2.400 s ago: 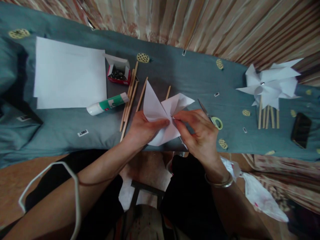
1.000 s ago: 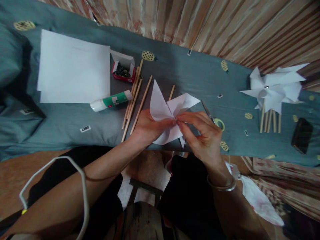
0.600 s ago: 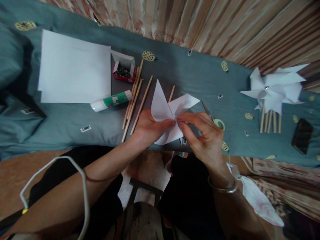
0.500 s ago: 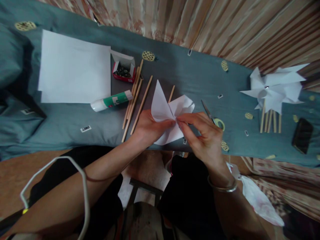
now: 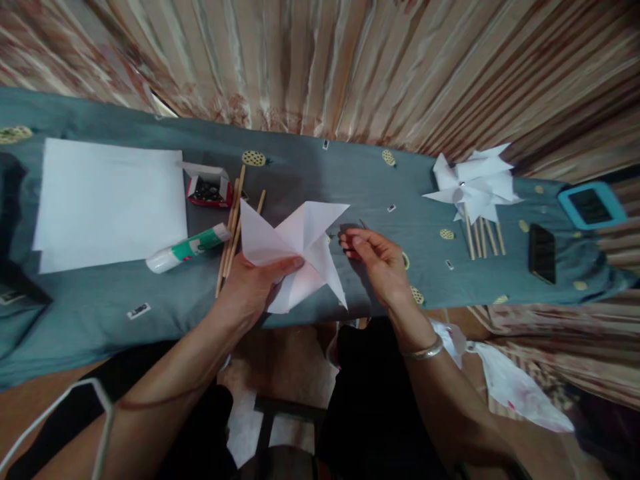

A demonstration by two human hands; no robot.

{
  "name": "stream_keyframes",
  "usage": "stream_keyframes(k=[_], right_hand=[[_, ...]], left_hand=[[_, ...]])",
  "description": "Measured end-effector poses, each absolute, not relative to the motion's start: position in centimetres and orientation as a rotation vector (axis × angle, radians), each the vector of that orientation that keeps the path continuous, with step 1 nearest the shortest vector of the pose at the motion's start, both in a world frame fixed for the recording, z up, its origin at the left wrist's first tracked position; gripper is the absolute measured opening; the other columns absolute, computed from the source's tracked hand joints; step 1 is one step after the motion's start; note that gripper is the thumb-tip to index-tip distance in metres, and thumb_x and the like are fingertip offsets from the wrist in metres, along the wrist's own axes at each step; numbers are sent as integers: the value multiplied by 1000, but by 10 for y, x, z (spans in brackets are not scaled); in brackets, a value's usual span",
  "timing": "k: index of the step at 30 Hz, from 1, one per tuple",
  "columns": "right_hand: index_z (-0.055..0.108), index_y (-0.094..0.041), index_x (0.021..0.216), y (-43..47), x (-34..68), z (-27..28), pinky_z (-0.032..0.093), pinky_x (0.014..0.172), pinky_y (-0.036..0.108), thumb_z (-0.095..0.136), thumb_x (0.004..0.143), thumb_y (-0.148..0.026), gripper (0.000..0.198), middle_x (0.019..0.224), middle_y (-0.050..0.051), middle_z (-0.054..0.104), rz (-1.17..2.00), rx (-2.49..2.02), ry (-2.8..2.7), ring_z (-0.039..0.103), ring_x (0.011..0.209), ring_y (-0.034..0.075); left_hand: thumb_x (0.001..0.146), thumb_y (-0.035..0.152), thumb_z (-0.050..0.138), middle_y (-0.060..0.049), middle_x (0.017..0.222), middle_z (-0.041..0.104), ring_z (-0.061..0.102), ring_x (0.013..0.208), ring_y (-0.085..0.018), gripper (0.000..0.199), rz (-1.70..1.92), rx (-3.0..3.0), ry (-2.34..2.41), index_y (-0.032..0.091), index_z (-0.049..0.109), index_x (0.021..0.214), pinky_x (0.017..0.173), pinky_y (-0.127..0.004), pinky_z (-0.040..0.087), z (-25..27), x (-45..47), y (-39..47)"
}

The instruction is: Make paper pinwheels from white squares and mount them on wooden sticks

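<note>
My left hand (image 5: 250, 283) grips a white paper pinwheel (image 5: 313, 230) over the near half of the table, its thumb pressed on the folded tips at the centre. The pinwheel's blades stand out on several sides. Just right of it, my right hand (image 5: 384, 265) hovers apart from the paper with loosely bent fingers, and I see nothing in them. Scissors (image 5: 405, 260) lie mostly hidden behind that hand. Beyond and left of the pinwheel are wooden sticks (image 5: 233, 223), partly covered by the paper and my left hand.
White paper sheets (image 5: 113, 207) lie at the left, near a glue stick (image 5: 187, 249) and an open small box (image 5: 209, 190) of dark metal pieces. Finished pinwheels on sticks (image 5: 475, 190), a phone (image 5: 543, 253) and a blue-framed device (image 5: 591, 205) are at the right.
My right hand has let go of the pinwheel's centre and moved off to the right. The pinwheel has turned in my left hand, showing its blades more fully. The view has shifted.
</note>
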State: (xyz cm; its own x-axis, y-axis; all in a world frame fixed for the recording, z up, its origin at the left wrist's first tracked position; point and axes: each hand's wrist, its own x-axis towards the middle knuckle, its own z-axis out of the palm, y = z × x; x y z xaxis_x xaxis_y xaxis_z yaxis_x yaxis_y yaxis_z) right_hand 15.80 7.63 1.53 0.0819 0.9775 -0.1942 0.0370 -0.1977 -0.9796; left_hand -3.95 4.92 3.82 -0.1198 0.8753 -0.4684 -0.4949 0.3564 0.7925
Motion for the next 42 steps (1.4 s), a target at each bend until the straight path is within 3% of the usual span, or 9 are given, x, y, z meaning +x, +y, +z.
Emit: stream_keyframes(k=[5, 10, 15, 19, 24, 27, 42], right_hand=[[71, -18, 85, 77, 146, 21, 58, 75, 27, 68, 79, -30, 14, 81, 5, 77, 1762, -1252, -670, 71, 75, 14], [67, -19, 84, 79, 143, 26, 59, 79, 27, 51, 87, -19, 16, 84, 4, 77, 1957, -1104, -372, 71, 82, 15], [67, -22, 86, 79, 142, 31, 58, 78, 24, 45, 90, -18, 23, 81, 1, 75, 1906, -1057, -298, 70, 86, 13], [67, -23, 87, 77, 141, 33, 57, 76, 20, 50, 87, -20, 17, 82, -2, 74, 1821, -1034, -393, 69, 80, 10], [67, -26, 97, 75, 141, 35, 57, 84, 28, 56, 84, -29, 17, 94, 1, 74, 1639, -1124, -668, 68, 98, 15], [67, -27, 99, 75, 141, 37, 56, 87, 30, 55, 83, -32, 20, 99, 1, 74, 1603, -1146, -760, 66, 103, 16], [73, -29, 84, 66, 137, 41, 55, 63, 25, 71, 75, -36, 12, 75, -3, 74, 1545, -1103, -868, 63, 62, 11]], left_hand=[[45, 5, 83, -1, 77, 74, 69, 73, -17, 37, 1215, 351, 1128, 16, 69, 77, 71, -28, 59, 52, -37, 49], [45, 3, 83, 0, 78, 75, 71, 74, -19, 40, 1196, 338, 1129, 18, 70, 80, 72, -29, 61, 54, -37, 48], [43, 3, 85, 1, 74, 75, 70, 69, -16, 41, 1229, 326, 1097, 17, 69, 77, 66, -23, 60, 50, -36, 48], [44, 3, 85, 1, 76, 75, 71, 72, -16, 41, 1228, 332, 1117, 17, 69, 79, 69, -23, 61, 49, -37, 47], [47, 4, 84, 0, 81, 76, 72, 83, -22, 40, 1203, 374, 1177, 20, 68, 79, 79, -31, 61, 51, -36, 46], [47, 5, 83, 0, 81, 75, 72, 81, -21, 39, 1192, 384, 1208, 20, 67, 79, 80, -32, 60, 49, -36, 45], [49, 19, 86, -1, 71, 72, 63, 63, -15, 29, 1175, 550, 1344, 16, 67, 70, 62, -24, 54, 32, -43, 42]])
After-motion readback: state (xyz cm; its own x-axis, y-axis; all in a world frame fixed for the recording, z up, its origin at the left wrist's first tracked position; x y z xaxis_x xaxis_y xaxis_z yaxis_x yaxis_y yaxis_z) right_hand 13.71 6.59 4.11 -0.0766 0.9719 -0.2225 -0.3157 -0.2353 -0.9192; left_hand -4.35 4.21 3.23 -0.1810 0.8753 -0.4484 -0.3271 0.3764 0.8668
